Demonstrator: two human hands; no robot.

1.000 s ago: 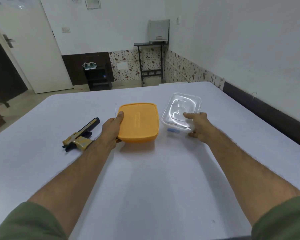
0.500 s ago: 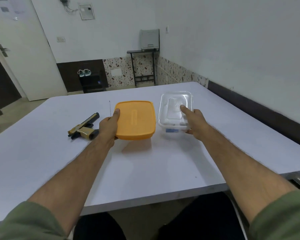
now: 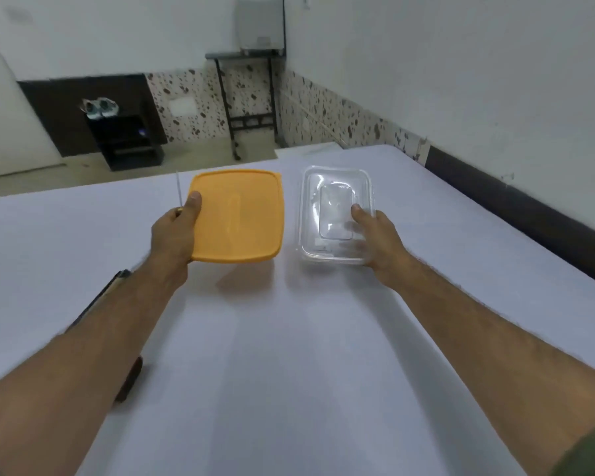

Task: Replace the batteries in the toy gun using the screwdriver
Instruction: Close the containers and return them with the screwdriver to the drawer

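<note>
fingers on orange lid, thin screwdriver

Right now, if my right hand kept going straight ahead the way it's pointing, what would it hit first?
Nothing new: your right hand already grips the clear container. Beyond it the white table looks bare to its far edge, though depth is hard to judge.

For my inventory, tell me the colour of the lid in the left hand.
Orange lid, plain, gripped by the left hand; head view.

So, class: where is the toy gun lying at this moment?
In the head view, the toy gun lies on the white table at the left, mostly hidden under the left forearm, nearer the camera than the orange lid.
</note>
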